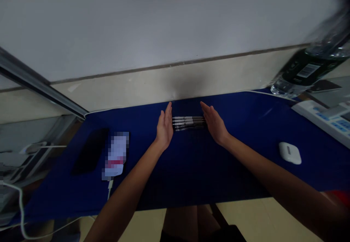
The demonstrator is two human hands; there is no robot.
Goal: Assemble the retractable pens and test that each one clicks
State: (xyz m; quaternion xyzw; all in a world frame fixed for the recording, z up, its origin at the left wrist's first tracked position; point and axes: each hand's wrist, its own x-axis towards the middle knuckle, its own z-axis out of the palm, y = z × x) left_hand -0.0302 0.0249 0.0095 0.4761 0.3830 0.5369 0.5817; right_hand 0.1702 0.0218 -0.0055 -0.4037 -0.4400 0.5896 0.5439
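Note:
Several pens (188, 122) lie side by side in a row on the blue tabletop (191, 161), their lengths running left to right. At their left ends my left hand (164, 128) stands on edge, fingers straight and palm facing inward. My right hand (214, 124) mirrors it at the right ends, also flat with the fingers stretched out. Both palms are at or very close to the pen ends; whether they press on them I cannot tell. Neither hand is wrapped around anything.
To the left lie a dark phone-like slab (90, 150) and a lit phone (117, 154) with a white cable. A white earbud case (290, 153) sits on the right. Farther right are a power strip (325, 119) and a bottle (306, 66). A wall (153, 85) borders the back edge.

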